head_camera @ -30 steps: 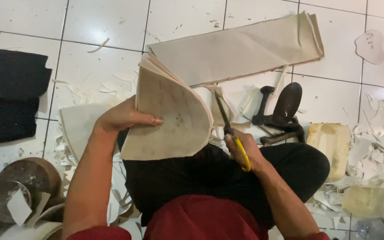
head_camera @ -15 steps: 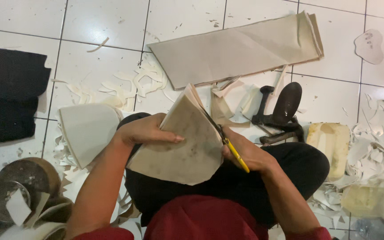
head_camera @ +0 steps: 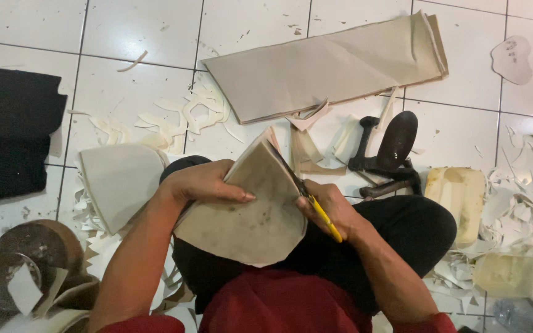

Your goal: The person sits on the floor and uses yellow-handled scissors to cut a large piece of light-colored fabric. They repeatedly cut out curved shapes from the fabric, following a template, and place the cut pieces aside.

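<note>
Beige, stained sheet material is pinched in the left hand (head_camera: 202,183), thumb lying across the top face of the rounded cut piece (head_camera: 248,216) and fingers curled beneath it, above the lap. At its right edge the right hand (head_camera: 334,213) is closed around yellow-handled scissors (head_camera: 306,194), whose dark blades run up along the piece's edge. Just left of the left wrist lies another pale cut piece (head_camera: 121,185) on the white tiled floor (head_camera: 137,31). Pale offcut strips (head_camera: 174,120) litter the tiles beyond. Farther up lies a large folded beige sheet (head_camera: 328,68), and to the right a black iron shoe last stand (head_camera: 390,154).
</note>
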